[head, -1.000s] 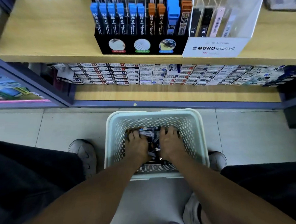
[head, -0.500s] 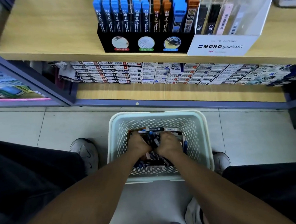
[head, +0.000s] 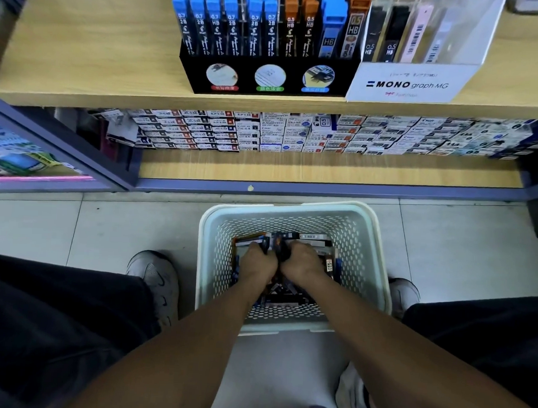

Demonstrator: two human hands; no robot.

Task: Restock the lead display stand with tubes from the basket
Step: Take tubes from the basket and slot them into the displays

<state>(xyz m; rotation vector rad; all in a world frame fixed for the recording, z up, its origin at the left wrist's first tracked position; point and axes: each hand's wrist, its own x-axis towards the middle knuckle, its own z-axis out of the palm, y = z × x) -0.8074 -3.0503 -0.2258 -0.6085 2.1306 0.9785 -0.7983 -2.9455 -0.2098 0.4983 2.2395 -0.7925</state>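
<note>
We're crouched over a pale perforated basket [head: 298, 210] on the tiled floor [head: 104, 232], both arms reaching down into it. The left hand [head: 258, 261] and right hand [head: 302, 260] sit side by side, knuckles nearly touching, in the middle of the basket. Each grip is curled tight round a bunch of dark lead tubes [head: 273, 246] whose ends stick up betw. the two fists; we can't tell how many each holds. More tubes lie loose in a heap on the basket bottom, round and under the hands, incl. one w/ an orange 0.5 HB label [head: 330, 265] just right of the right wrist.

The lead display stand [head: 268, 79] is black, up on the wooden shelf [head: 98, 54] well above and beyond the basket. Its slots hold upright tubes: blue-capped 0.7 ones [head: 214, 26] on the left, orange-capped 0.5 ones [head: 298, 27] to the right, then a taller blue HB pack [head: 331, 26]. Touching its right side is a clear MONO graph MG stand [head: 411, 85] w/ black and pale tubes.

Below that shelf, a lower shelf carries rows of small stacked boxes [head: 265, 132]. Grey shoes [head: 154, 279] flank the basket, left one plainly seen, right one mostly hidden behind the rim.
</note>
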